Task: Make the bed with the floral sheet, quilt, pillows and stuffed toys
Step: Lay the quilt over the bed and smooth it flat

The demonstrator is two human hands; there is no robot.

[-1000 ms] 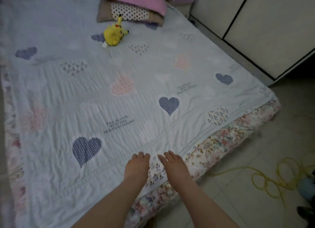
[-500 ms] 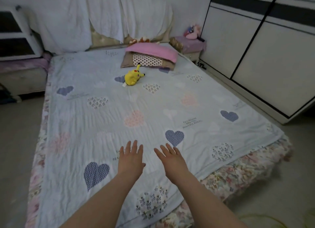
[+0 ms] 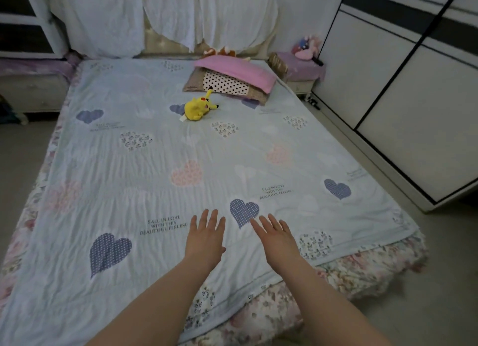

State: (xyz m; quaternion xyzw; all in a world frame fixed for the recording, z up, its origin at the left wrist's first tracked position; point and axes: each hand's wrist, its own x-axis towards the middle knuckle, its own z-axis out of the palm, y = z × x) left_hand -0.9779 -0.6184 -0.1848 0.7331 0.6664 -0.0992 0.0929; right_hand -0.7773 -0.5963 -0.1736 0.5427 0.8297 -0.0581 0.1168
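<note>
A pale blue quilt with heart patches lies spread flat over the bed. The floral sheet shows below it along the foot and the left side. My left hand and my right hand are stretched out side by side over the quilt near the foot, fingers straight and spread, holding nothing. A yellow stuffed toy lies on the quilt toward the head. Behind it a pink pillow sits on a polka-dot pillow. Another stuffed toy peeks out behind the pillows.
White wardrobe doors run along the right side with a narrow strip of floor between. A small nightstand with a pink toy stands at the head right. White cloth drapes over the headboard. A low cabinet stands at left.
My hands have left the quilt's foot edge and moved forward over the quilt with fingers spread. My view has lifted from the foot of the bed to the whole bed.
</note>
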